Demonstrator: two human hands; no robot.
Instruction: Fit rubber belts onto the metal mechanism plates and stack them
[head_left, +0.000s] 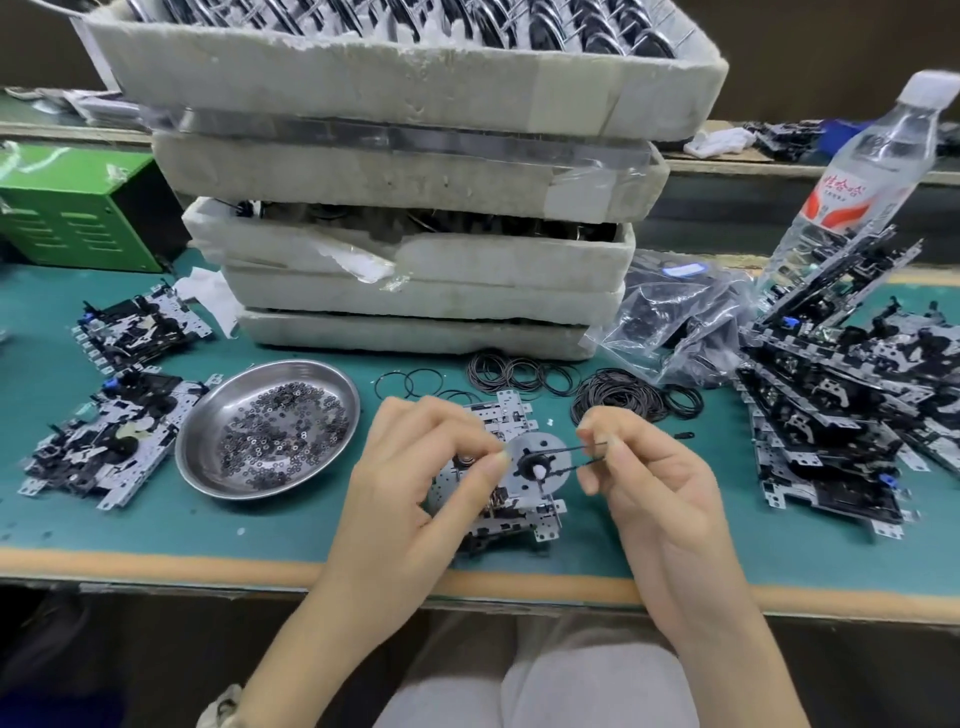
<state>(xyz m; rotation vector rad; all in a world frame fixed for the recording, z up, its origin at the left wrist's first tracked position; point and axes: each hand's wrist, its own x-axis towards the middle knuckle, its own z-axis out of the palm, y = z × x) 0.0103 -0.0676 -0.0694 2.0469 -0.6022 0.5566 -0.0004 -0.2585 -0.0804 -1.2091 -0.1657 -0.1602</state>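
Near edge of surface (291, 525), centre: one mechanism plate (511, 410) lies under both hands.
- Left hand (415, 483): fingers curled over the plate's left side and gripping it, thumb tip against the rim of the plate's round metal disc (553, 449).
- Right hand (649, 483): thumb and forefinger pinch a rubber belt (576, 457). The belt is looped round the black hub at the disc's centre and drawn taut toward the right.

Containers:
- Steel dish (208, 415), just left of the plate, holds a loose scatter of small black washers (280, 436), mostly across the middle.
- Stack of white foam trays (415, 249) at the back centre, edges chipped.
  - The top tray is tilted and carries rows of dark and metal parts standing on edge; they are too blurred to identify.
  - A lower tray shows dark parts through its broken wall.
- Clear plastic bags (675, 322), right of the trays, are filled with black parts.

Loose on the surface:
- Heap of spare belts (618, 397) between the trays and the hands, with single rings spread to its left.
- Two stacks of plates (104, 441) toward the left edge.
- A larger leaning pile of plates (841, 415) toward the right edge.
- Water bottle (862, 176) at the back right, behind that pile.
- Green metal box (78, 218) at the back left corner.
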